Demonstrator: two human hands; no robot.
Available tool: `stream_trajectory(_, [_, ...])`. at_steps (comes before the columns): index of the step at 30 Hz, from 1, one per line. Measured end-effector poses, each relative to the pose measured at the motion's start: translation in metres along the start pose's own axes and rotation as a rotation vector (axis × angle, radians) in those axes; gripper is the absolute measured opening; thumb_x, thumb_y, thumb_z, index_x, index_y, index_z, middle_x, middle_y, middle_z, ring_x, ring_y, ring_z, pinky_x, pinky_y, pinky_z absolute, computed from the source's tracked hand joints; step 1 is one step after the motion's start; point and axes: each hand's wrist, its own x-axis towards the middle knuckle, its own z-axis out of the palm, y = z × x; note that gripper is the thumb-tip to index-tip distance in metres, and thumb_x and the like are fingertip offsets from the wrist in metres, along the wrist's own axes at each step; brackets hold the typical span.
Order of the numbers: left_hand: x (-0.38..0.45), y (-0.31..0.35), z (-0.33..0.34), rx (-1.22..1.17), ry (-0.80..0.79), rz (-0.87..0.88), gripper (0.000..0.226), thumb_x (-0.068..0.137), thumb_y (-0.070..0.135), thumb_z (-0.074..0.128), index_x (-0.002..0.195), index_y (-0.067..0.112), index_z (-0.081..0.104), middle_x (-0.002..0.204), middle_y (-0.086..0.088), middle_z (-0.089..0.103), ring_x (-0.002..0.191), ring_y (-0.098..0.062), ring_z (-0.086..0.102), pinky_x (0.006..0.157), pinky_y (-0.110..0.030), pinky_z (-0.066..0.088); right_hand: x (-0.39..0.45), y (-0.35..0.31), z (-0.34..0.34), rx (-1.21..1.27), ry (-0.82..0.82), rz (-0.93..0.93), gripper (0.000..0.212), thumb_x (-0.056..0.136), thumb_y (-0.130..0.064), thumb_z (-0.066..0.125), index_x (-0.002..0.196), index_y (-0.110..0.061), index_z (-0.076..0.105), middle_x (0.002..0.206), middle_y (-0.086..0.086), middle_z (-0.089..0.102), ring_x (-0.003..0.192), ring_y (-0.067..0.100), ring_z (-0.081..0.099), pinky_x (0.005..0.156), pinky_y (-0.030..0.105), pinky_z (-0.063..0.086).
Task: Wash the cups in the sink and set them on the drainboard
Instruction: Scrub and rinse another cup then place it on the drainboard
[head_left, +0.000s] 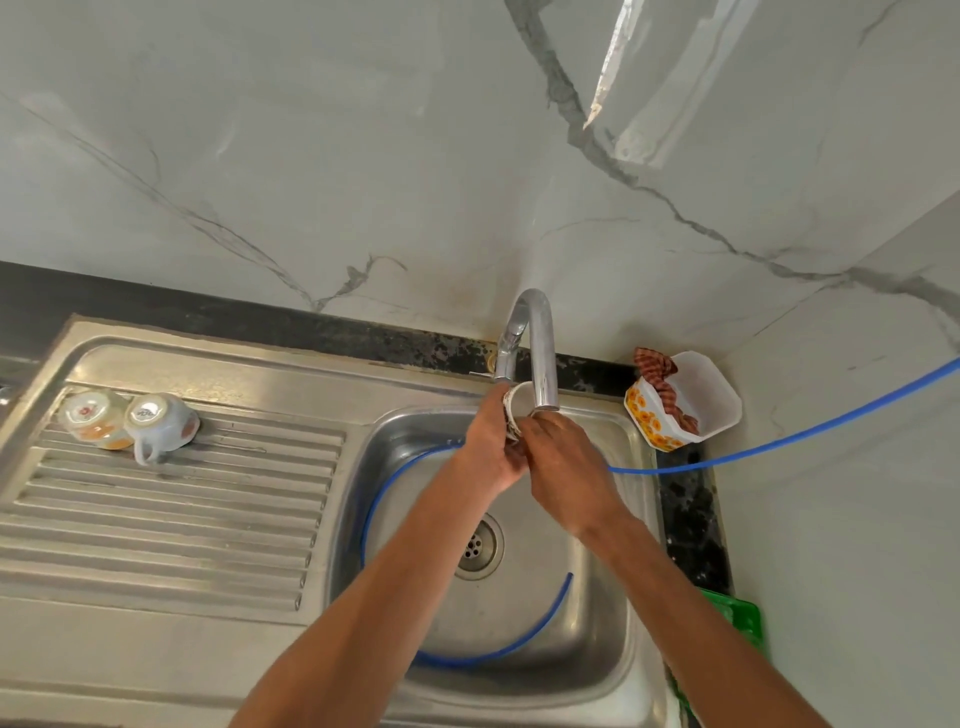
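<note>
A white patterned cup (518, 401) is held under the chrome tap (540, 358) above the steel sink (597, 613). My left hand (491, 441) grips the cup from the left, fingers curled round its side. My right hand (563, 462) closes on the cup from the right, below the spout, and hides most of it. Two washed cups lie upside down at the far left of the ribbed drainboard (171, 514): one with an orange pattern (96, 418) and a white one (161, 422) with its handle toward me.
A thin blue hose (779, 441) runs from the right wall into the sink and curls round the basin past the drain (478, 545). A white plastic tub (685, 400) with a checked cloth sits right of the tap. Something green (743, 618) lies at the right counter edge.
</note>
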Motion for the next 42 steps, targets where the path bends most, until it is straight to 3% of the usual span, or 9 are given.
stream_trajectory(5, [0.002,0.006,-0.022,0.175,-0.023,0.053,0.026,0.103,0.033,0.062,0.097,0.01,0.072,0.104,-0.016,0.074,0.097,-0.031,0.07,0.081,-0.043,0.06,-0.024,-0.005,0.004,-0.003,-0.066,0.021,0.057,0.092,-0.005,0.069,0.144,-0.022,0.053,0.136,0.004,0.064,0.122,0.022,0.06,0.098,0.035,0.057])
stream_trajectory(10, [-0.004,-0.003,-0.032,0.276,-0.139,0.115,0.057,0.087,0.051,0.08,0.123,0.007,0.071,0.113,-0.018,0.076,0.1,-0.032,0.074,0.093,-0.05,0.059,-0.012,-0.01,0.005,-0.03,-0.024,0.047,0.05,0.094,-0.007,0.067,0.141,-0.021,0.057,0.13,0.006,0.068,0.116,0.022,0.064,0.093,0.034,0.057])
stream_trajectory(13, [-0.003,-0.006,-0.033,0.164,-0.12,0.114,0.051,0.08,0.033,0.089,0.116,0.002,0.07,0.098,-0.016,0.076,0.087,-0.027,0.074,0.088,-0.043,0.062,-0.013,-0.024,0.002,0.466,-0.032,0.067,0.047,0.096,-0.002,0.058,0.135,-0.028,0.058,0.131,-0.004,0.067,0.12,0.012,0.062,0.103,0.033,0.052])
stream_trajectory(17, [-0.004,-0.012,-0.022,0.251,-0.042,0.273,0.013,0.095,0.019,0.07,0.103,0.01,0.066,0.087,-0.007,0.065,0.076,-0.016,0.065,0.061,-0.028,0.056,-0.008,-0.054,-0.006,1.281,-0.173,0.511,0.049,0.095,-0.01,0.045,0.14,-0.03,0.05,0.128,-0.003,0.064,0.121,0.011,0.061,0.094,0.026,0.05])
stream_trajectory(23, [-0.002,0.005,-0.017,0.388,0.035,0.193,0.032,0.1,0.039,0.069,0.121,0.014,0.066,0.114,-0.011,0.073,0.098,-0.026,0.069,0.082,-0.042,0.061,-0.011,0.0,-0.003,-0.08,-0.377,-0.058,0.054,0.106,-0.024,0.047,0.158,-0.027,0.032,0.164,-0.002,0.039,0.153,0.017,0.035,0.127,0.059,0.018])
stream_trajectory(26, [-0.006,0.003,-0.013,0.403,0.018,0.191,0.031,0.11,0.037,0.049,0.116,0.014,0.069,0.108,-0.01,0.073,0.097,-0.022,0.068,0.093,-0.043,0.059,0.01,0.01,-0.008,0.346,-0.293,0.054,0.03,0.11,-0.031,0.048,0.137,-0.023,0.057,0.132,0.004,0.068,0.117,0.022,0.067,0.099,0.041,0.054])
stream_trajectory(33, [-0.045,-0.011,-0.054,0.997,0.031,0.75,0.058,0.083,0.058,0.08,0.13,0.031,0.058,0.125,0.001,0.065,0.102,-0.013,0.069,0.082,-0.036,0.065,0.01,-0.018,-0.002,1.832,0.008,0.878,0.027,0.109,-0.024,0.052,0.115,-0.004,0.068,0.107,0.018,0.076,0.097,0.028,0.074,0.084,0.043,0.062])
stream_trajectory(36, [-0.052,-0.03,-0.079,1.338,0.027,1.082,0.08,0.07,0.051,0.089,0.14,0.034,0.055,0.134,0.01,0.061,0.117,-0.007,0.058,0.099,-0.03,0.052,-0.01,-0.04,0.006,2.03,-0.039,1.004,0.03,0.11,-0.026,0.047,0.115,-0.006,0.069,0.1,0.012,0.079,0.088,0.021,0.077,0.08,0.038,0.063])
stream_trajectory(42, [-0.07,-0.037,-0.115,1.373,-0.084,1.112,0.068,0.07,0.044,0.091,0.131,0.036,0.062,0.122,0.014,0.071,0.11,-0.004,0.064,0.094,-0.03,0.054,-0.054,-0.07,0.007,1.976,-0.108,0.874,0.052,0.108,-0.048,0.048,0.131,-0.006,0.068,0.124,0.016,0.074,0.113,0.026,0.072,0.089,0.04,0.059])
